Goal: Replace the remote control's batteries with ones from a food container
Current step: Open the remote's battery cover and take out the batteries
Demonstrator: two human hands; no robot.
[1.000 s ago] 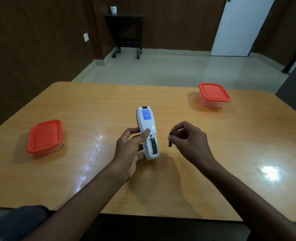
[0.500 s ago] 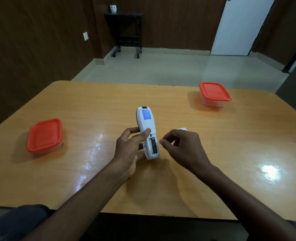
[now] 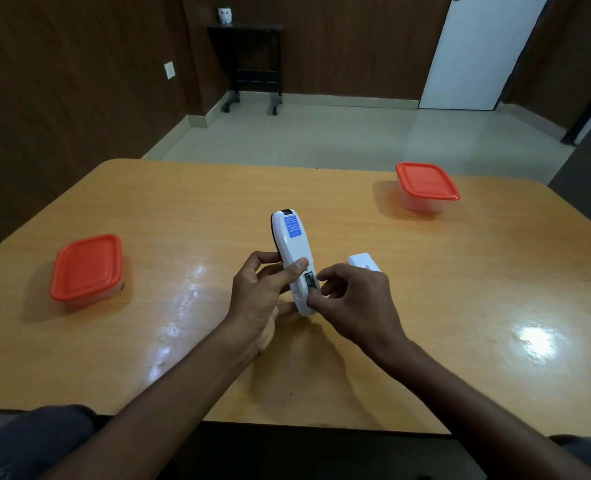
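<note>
1. The white plastic remote control [image 3: 292, 251] is held back-side up above the middle of the glossy orange-brown wooden table [image 3: 477, 271], its blue sticker at the far end and its battery compartment uncovered at the near end.
2. It's gripped by the left hand [image 3: 259, 299]: the thumb is laid across the back just above the compartment, and the fingers are wrapped round the left edge.
3. The right hand [image 3: 353, 303] is brought in from the right, fingers curled, with the fingertips [image 3: 314, 295] pressed at the compartment's right edge. Whether a battery is being pinched there can't be told, it's hidden by the fingers.
4. A small white plastic piece [image 3: 362, 263], looks like the battery cover, is left lying on the table just beyond the right hand.
5. One clear plastic food container with an orange-red lid [image 3: 87, 268] is parked at the left side of the table, lid on.
6. A second clear food container with the same orange-red lid [image 3: 425, 186] is set at the far right, also closed, well apart from both hands.
</note>
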